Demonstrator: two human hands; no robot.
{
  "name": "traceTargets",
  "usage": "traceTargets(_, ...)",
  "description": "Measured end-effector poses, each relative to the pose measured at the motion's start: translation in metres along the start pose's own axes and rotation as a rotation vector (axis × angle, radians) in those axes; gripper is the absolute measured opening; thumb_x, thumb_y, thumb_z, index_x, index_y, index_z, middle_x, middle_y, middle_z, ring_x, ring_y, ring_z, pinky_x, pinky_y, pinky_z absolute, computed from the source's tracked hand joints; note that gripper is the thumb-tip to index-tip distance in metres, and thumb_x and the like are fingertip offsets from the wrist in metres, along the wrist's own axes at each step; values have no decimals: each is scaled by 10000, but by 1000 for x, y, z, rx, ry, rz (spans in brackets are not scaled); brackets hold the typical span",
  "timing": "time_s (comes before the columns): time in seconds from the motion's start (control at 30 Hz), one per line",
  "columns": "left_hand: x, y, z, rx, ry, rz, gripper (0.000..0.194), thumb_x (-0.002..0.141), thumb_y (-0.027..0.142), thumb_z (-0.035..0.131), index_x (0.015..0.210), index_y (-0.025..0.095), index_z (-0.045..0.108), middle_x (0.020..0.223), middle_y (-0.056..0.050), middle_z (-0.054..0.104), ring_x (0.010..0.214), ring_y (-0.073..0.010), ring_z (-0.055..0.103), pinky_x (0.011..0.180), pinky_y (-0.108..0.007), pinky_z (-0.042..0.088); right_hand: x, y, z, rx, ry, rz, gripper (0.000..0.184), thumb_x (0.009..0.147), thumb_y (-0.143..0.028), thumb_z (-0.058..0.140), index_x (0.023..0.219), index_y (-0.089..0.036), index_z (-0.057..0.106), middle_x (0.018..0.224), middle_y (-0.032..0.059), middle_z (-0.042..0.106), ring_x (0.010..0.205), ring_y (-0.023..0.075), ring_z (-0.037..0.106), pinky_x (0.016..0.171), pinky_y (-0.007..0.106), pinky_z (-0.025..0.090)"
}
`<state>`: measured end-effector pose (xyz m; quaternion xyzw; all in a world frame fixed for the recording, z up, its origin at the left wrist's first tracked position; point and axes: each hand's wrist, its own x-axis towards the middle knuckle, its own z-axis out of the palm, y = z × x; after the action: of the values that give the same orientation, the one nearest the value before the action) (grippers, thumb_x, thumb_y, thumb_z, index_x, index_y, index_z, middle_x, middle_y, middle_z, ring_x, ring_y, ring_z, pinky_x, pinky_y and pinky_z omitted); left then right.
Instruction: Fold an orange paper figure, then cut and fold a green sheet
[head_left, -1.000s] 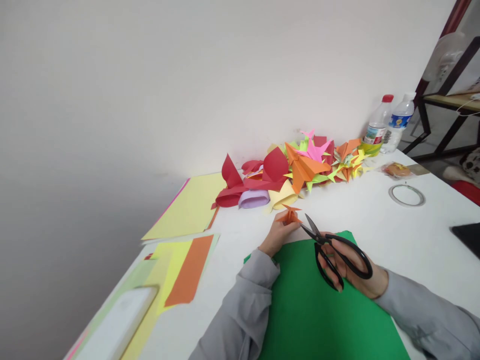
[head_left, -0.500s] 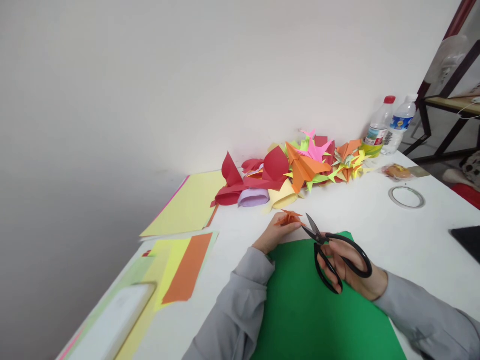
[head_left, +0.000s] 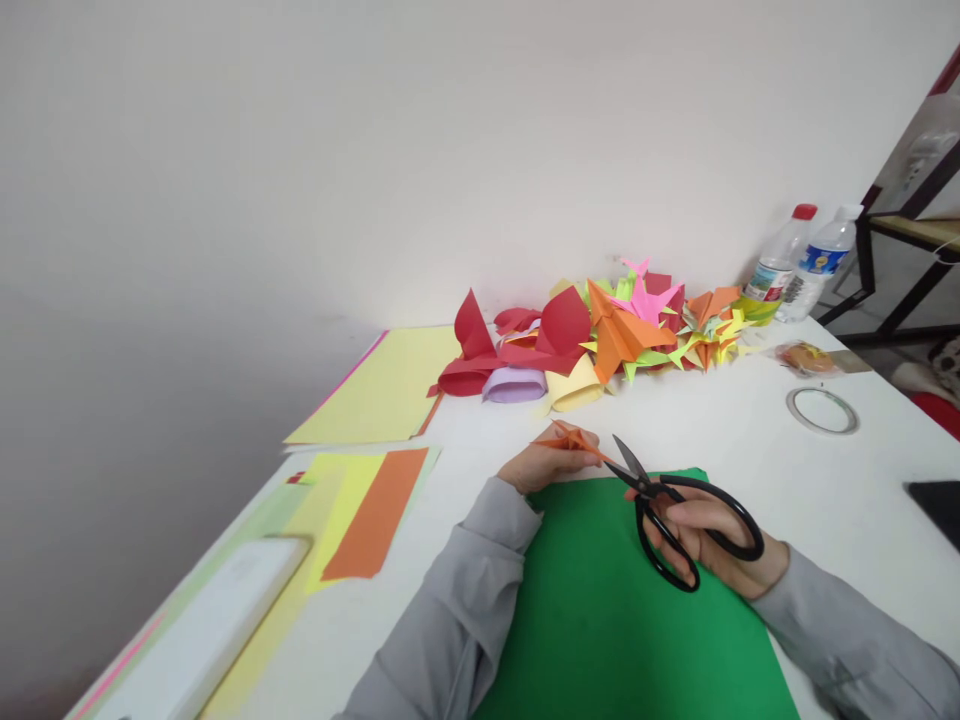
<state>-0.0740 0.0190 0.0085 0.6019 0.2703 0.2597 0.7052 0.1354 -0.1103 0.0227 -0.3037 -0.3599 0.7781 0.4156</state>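
Observation:
My left hand (head_left: 546,464) pinches a small folded piece of orange paper (head_left: 568,437) with pointed ends, near the far edge of a green sheet (head_left: 630,620). In my right hand (head_left: 705,535) is a pair of scissors (head_left: 654,490) with black loop handles. Their blades are parted and point left toward the orange paper. The lower blade tip is close to one pointed end of it; whether they touch I cannot tell.
Folded paper shapes (head_left: 622,330) are heaped along the wall. To the left lie yellow sheets (head_left: 375,390), orange strips (head_left: 379,515) and a white box-like object (head_left: 217,620). Plastic bottles (head_left: 821,265), a roll of tape (head_left: 823,410) and a dark flat object (head_left: 936,505) are at right.
The camera view has shifted slightly. The orange paper has turned in my left hand, and one point now reaches toward the blades. The scissors stay parted.

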Motion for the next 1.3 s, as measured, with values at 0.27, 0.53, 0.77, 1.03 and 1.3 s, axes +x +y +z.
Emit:
traceTargets(0.27, -1, 5, 1, 4, -33, 6, 242, 585, 366, 804, 570, 152, 692, 521, 3, 482, 494, -99, 379, 469, -261, 195, 0, -3, 4, -118, -6, 47, 427, 711, -359, 751, 1048, -142, 605, 671, -4, 611, 428, 101, 536, 383, 211, 408)
traceTargets(0.53, -1, 1, -2, -22, -54, -13, 210, 592, 318, 809, 582, 133, 709, 525, -12, 513, 501, -100, 402, 470, -256, 191, 0, -4, 7, -285, 62, 87, 492, 773, -521, 690, 1050, -130, 581, 595, -38, 544, 421, 73, 486, 346, 167, 403)
traceTargets(0.77, -1, 0, -4, -49, -85, 29, 184, 617, 297, 801, 621, 125, 736, 551, -15, 519, 510, -93, 406, 481, -257, 197, -1, -6, 10, -316, 94, 89, 494, 762, -532, 690, 1007, -112, 600, 526, -58, 510, 352, 50, 415, 300, 150, 347)
traceTargets(1.03, -1, 1, -3, -63, -95, 40, 258, 599, 328, 821, 621, 91, 723, 549, -10, 518, 491, -77, 402, 450, -234, 200, -1, -9, 13, -349, 130, 138, 502, 742, -559, 694, 952, -113, 601, 509, -64, 504, 321, 32, 392, 285, 131, 302)
traceTargets(1.3, -1, -2, -6, -60, -108, 37, 234, 618, 314, 818, 635, 96, 736, 550, -8, 518, 486, -73, 399, 449, -231, 201, -2, -9, 14, -333, 133, 135, 484, 746, -551, 693, 942, -117, 606, 503, -65, 507, 306, 24, 382, 280, 126, 276)
